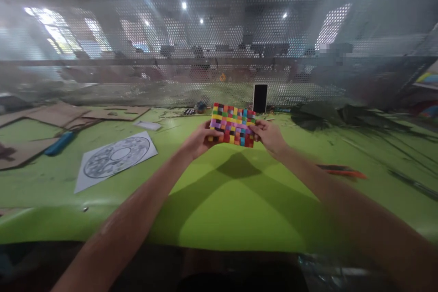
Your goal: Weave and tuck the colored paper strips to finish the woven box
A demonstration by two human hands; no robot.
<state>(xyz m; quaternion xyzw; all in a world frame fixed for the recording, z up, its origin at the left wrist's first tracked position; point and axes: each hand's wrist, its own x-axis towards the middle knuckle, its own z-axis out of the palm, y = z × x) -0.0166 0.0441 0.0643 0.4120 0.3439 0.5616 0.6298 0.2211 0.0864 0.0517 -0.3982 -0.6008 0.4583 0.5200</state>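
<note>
A small woven mat (233, 125) of many coloured strips is held up above the green table, slightly tilted. Its left edge sits in my left hand (201, 140), thumb on the front face and fingers behind. My right hand (268, 134) pinches the right edge the same way, thumb and fingertips on the weave. Both hands are closed on the mat, and the fingers behind it are partly hidden. Below, the shadow of the arms and mat falls on the green tabletop (236, 214).
Left lie a printed sheet (118, 157) with a ring drawing, a blue tool (59, 143) and cardboard pieces (58, 114). A dark upright panel (260, 98) stands behind the mat. Right are an orange-and-black tool (342, 171) and dark leaves (318, 114). Perforated metal (219, 41) closes the back.
</note>
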